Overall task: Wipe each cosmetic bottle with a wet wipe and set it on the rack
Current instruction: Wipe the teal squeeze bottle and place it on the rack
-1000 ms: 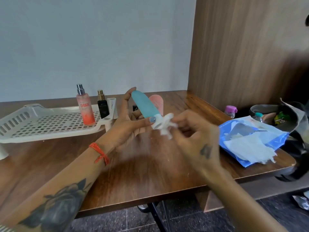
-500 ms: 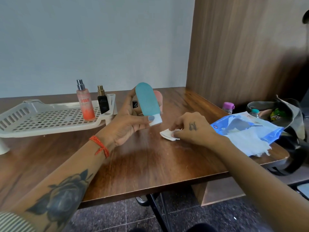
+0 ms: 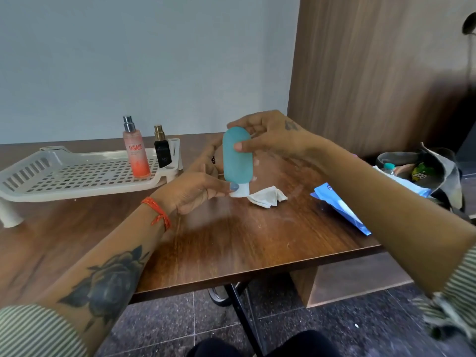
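I'm holding the teal bottle [image 3: 237, 155] upright, cap down, my left hand [image 3: 195, 188] pinching its white cap and my right hand [image 3: 270, 136] gripping its top; the crumpled wipe [image 3: 268, 197] is lying beside it.

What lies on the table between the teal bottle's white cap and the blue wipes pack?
In the head view, one crumpled white wipe lies there, just right of the teal bottle; beyond it the wooden table is bare up to the blue wipes pack.
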